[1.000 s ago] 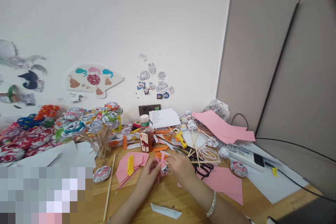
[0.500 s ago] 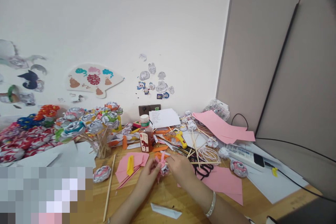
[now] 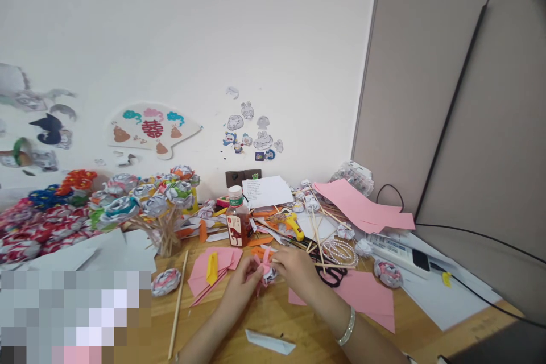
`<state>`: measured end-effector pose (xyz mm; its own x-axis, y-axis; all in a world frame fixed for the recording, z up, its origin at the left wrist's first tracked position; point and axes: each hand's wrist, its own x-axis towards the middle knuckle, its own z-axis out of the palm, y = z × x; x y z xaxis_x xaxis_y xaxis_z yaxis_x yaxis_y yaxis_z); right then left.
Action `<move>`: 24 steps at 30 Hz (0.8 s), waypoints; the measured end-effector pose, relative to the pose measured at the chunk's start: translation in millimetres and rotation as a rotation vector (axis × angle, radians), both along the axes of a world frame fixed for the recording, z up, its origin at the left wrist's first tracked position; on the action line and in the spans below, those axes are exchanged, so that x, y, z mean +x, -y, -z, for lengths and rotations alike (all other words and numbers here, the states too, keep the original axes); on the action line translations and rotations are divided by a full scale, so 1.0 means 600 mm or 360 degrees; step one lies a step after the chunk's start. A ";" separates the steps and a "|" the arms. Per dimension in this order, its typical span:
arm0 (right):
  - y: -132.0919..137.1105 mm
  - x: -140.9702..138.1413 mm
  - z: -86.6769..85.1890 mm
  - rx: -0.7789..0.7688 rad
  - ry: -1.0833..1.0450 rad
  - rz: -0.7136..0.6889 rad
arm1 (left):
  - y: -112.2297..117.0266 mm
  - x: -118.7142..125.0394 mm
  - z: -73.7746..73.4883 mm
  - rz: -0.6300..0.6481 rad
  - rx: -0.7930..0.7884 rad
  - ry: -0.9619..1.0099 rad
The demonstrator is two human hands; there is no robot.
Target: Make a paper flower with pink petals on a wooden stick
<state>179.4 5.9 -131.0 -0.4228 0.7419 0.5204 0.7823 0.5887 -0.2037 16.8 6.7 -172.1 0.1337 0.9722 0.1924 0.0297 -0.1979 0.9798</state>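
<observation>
Over the wooden table, my left hand [image 3: 244, 280] is closed on a small paper flower [image 3: 269, 276] of white and pink paper. A folded pink paper strip [image 3: 266, 260] sticks up from its top. Close on the right, my right hand [image 3: 296, 270] has its fingers bent together around a thin wooden stick [image 3: 336, 265], whose tip points at the flower; the grip is partly hidden. A folded white paper strip [image 3: 271, 342] lies in front of my hands. Pink paper sheets [image 3: 202, 273] with a folded yellow strip [image 3: 212, 269] lie left of my left hand.
A drink bottle [image 3: 235, 222] stands behind my hands, near a yellow glue gun [image 3: 294, 224]. Black-handled scissors [image 3: 335, 277] lie on pink paper [image 3: 362, 298] at right. Paper flowers [image 3: 157, 202] crowd the left, a loose stick [image 3: 178, 304] before them. A power strip [image 3: 401, 256] lies right.
My right hand has shifted slightly, and its wrist has moved a little to the right. The flower and pink strip are turned slightly between my hands. Other things stay put.
</observation>
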 end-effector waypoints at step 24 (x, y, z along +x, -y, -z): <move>0.005 0.015 -0.016 -0.0189 -0.0490 -0.0139 | 0.008 0.001 -0.027 0.0107 -0.0189 0.0359</move>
<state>188.3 2.7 -121.2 -0.3237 0.7730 0.5456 0.6212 0.6086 -0.4936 17.3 2.2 -156.0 0.1657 0.9801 0.1095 -0.2013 -0.0751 0.9766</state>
